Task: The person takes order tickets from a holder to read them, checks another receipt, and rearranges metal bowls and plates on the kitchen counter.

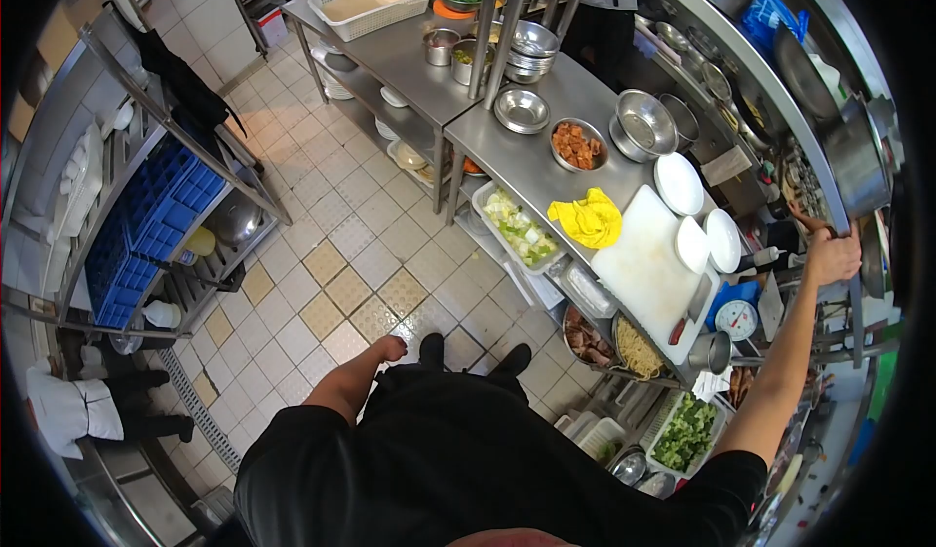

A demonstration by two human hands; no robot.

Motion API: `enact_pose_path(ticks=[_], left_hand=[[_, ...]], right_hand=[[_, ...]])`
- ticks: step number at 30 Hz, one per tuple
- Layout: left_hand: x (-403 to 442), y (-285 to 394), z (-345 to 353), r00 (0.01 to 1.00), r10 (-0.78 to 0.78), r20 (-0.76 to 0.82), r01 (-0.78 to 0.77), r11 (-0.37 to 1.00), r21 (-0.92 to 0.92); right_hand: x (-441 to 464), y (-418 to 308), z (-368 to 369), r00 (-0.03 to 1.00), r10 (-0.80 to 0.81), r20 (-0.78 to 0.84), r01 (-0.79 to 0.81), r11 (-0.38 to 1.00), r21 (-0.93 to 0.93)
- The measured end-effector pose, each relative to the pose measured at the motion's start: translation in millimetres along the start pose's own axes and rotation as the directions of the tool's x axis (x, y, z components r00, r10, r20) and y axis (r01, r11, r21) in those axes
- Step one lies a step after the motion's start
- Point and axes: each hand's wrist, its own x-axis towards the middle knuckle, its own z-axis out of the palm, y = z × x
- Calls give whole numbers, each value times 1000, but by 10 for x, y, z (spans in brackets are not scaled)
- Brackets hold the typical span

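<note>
Shelf rail [825, 172] is running above the far side of the steel surface [497, 152]; the right hand [834, 254] is gripping it, fingers wrapping around the metal. Left hand [393, 348] is hanging near the torso above the tiled floor [380, 206], fingers curling in; cannot tell whether they are holding anything. Yellow cloth [588, 218] is lying beside a white cutting board [634, 264], white plates [722, 240] resting along its far side.

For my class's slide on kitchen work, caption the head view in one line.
Right hand at a metal shelf, yellow cloth and white cutting board on the counter.
</note>
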Motion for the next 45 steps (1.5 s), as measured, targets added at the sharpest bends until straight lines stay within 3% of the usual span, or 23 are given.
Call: enact_pose_path(ticks=[13,28,35,45], left_hand=[[42,-58,25,993,117,27,-120,984,131],[60,-28,14,996,94,9,-94,986,137],[407,-358,224,983,167,-77,-169,986,-11],[451,-324,169,990,81,-115,-90,993,-72]], right_hand=[[10,-22,-43,1000,3,22,-3,1000,-27],[15,-39,-61,999,20,40,-19,999,-28],[44,-93,-178,996,36,84,-38,999,17],[101,-147,-318,994,60,93,-68,994,88]])
